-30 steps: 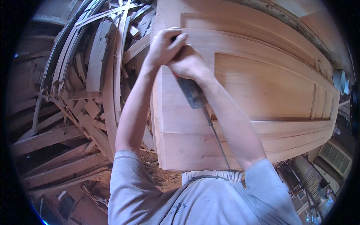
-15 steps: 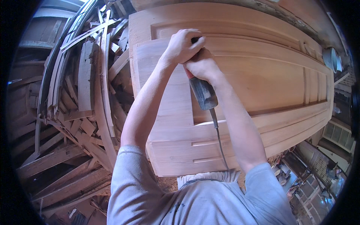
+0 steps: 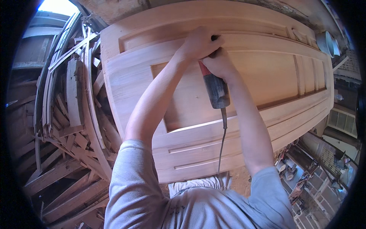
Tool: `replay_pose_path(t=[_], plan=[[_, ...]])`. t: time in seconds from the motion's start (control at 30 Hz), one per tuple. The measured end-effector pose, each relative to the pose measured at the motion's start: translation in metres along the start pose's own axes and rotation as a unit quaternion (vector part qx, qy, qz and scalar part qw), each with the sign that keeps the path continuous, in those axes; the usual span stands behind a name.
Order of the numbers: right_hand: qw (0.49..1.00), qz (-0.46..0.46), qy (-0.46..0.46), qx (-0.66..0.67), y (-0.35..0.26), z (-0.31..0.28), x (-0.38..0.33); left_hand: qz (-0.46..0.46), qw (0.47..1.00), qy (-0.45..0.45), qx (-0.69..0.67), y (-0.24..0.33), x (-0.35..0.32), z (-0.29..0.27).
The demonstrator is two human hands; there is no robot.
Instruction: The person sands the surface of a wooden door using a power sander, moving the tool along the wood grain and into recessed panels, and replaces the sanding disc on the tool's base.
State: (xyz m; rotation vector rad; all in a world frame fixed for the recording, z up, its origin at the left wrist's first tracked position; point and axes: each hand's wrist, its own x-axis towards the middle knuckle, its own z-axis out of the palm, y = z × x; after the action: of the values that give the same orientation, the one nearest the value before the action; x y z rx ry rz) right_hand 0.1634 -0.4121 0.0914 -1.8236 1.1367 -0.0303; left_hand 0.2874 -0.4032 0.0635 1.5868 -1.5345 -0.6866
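Note:
Both my hands hold a corded angle grinder (image 3: 217,91) with a dark grey body and a red collar, over a pale wooden panel door (image 3: 274,70). My left hand (image 3: 197,42) is closed at the tool's far end, where a bit of black shows by its fingers. Just behind it, my right hand (image 3: 220,64) wraps round the body past the red collar. The tool's head and its contact with the wood are hidden under my hands. From its near end the power cord (image 3: 222,149) runs down toward my waist, over the door's near edge.
Scrap boards and offcuts (image 3: 74,91) are heaped on the left. A light-coloured bucket (image 3: 326,44) stands beyond the door's far right corner. Tools and clutter (image 3: 291,171) lie at the lower right. The door's near edge is close to my waist.
My hands and the grinder have moved right along the door, from its left end to over the recessed panel. The whole view has shifted, and both hands keep their hold.

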Motion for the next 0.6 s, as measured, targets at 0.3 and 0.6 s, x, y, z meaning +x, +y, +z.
replay_pose_path(t=[0.3, 0.6], plan=[[0.99, -0.061, 0.1, 0.075, 0.1, -0.085, 0.013, 0.039, 0.998, -0.05, 0.02, 0.053, 0.076, 0.078], [0.944, 0.035, 0.139, 0.296, 0.129, -0.16, -0.048, 0.021, 0.919, 0.322, -0.228, 0.144, -0.02, 0.138]])
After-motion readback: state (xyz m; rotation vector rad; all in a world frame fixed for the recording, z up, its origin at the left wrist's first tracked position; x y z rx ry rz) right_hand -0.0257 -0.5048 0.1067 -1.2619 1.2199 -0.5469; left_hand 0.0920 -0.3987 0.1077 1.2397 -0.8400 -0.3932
